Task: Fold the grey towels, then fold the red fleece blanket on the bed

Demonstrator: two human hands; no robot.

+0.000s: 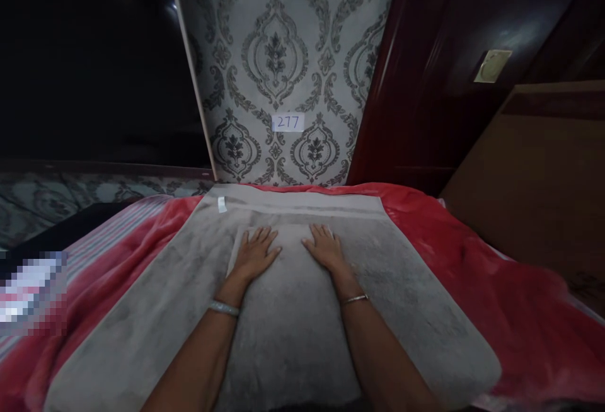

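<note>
A grey towel (406, 298) lies spread flat over a red blanket (477, 261). Both my hands rest palm down on the towel's far middle, fingers stretched out and slightly apart. My left hand (255, 253) lies left of centre, with a silver bracelet on its wrist. My right hand (325, 249) lies beside it, a hand's width away, with a thin bangle on the wrist. Neither hand holds anything. A small white tag (222, 204) shows at the towel's far left corner.
Behind the towel stands a wall with grey damask wallpaper (283, 53) and a small label reading 277 (288, 123). Dark red wooden panelling (425, 84) rises at the right, with a brown board (534, 179) beside it. A striped cloth (108, 229) lies at the left.
</note>
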